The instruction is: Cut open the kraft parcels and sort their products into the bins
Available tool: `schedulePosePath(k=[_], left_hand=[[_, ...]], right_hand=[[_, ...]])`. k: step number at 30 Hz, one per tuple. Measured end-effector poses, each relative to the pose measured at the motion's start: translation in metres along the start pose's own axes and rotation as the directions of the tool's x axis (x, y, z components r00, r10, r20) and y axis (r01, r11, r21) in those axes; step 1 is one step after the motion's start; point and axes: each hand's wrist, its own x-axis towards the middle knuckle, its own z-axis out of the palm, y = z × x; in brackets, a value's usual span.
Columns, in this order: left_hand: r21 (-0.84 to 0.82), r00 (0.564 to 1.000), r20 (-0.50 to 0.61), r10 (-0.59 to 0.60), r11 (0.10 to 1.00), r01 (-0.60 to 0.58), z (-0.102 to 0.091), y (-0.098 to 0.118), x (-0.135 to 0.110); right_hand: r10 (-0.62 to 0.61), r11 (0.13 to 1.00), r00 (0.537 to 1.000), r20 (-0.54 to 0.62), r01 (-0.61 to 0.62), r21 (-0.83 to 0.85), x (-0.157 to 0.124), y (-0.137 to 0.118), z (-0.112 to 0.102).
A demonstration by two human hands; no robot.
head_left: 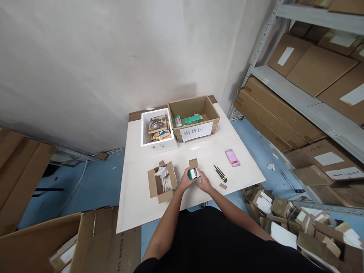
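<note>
Both the left hand (185, 182) and the right hand (204, 182) are grasping a small open carton (194, 173), one from each side, by the middle of the near edge of the table (133, 204). A brown flap (193, 163) is standing up at its far side, and green and white are showing below it. Toward the near left corner, an open cardboard box (153, 185) is holding crumpled white paper (163, 173). Toward the near right corner, a yellow-and-black cutter (220, 173) is lying at a slant, a cardboard scrap (223, 186) just beside it. A blurred pink object (232, 157) is lying near the right edge. Along the far edge, a white foam box (170, 145) is holding books (158, 124), and beside it a larger carton (187, 108) is holding green boxes (193, 120).
</note>
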Motion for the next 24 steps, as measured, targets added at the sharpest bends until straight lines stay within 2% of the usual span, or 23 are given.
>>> schedulePosePath(k=[4, 10, 13, 16, 18, 21, 24], left_hand=[[0.006, 0.996, -0.082, 0.041, 0.999, -0.040, -0.010, 0.005, 0.001], [0.232, 0.995, -0.097, -0.015, 0.972, 0.038, -0.029, 0.016, 0.013], [0.126, 0.978, -0.192, -0.080, 0.986, 0.105, -0.035, 0.007, 0.017], [-0.016, 0.937, -0.316, -0.150, 0.988, 0.153, -0.039, -0.006, 0.017], [-0.008, 0.926, -0.353, -0.130, 0.991, 0.136, -0.042, -0.012, 0.017], [0.062, 0.946, -0.321, -0.053, 0.995, 0.077, -0.043, -0.015, 0.018], [0.103, 0.969, -0.247, -0.016, 0.994, 0.042, -0.043, -0.017, 0.017]], right_hand=[[-0.007, 1.000, 0.999, 0.044, 0.007, -0.004, -0.002, 0.000, 0.002], [-0.059, 0.997, 0.995, 0.080, 0.062, -0.038, 0.020, -0.021, 0.004], [0.011, 0.994, 0.997, 0.070, -0.004, -0.109, 0.032, -0.034, 0.006], [0.117, 0.979, 0.992, 0.047, -0.107, -0.176, 0.038, -0.044, 0.009], [0.146, 0.975, 0.989, 0.029, -0.139, -0.175, 0.040, -0.046, 0.012], [0.100, 0.987, 0.995, 0.002, -0.098, -0.130, 0.040, -0.046, 0.012], [0.029, 0.993, 0.999, 0.025, -0.026, -0.116, 0.041, -0.044, 0.006]])
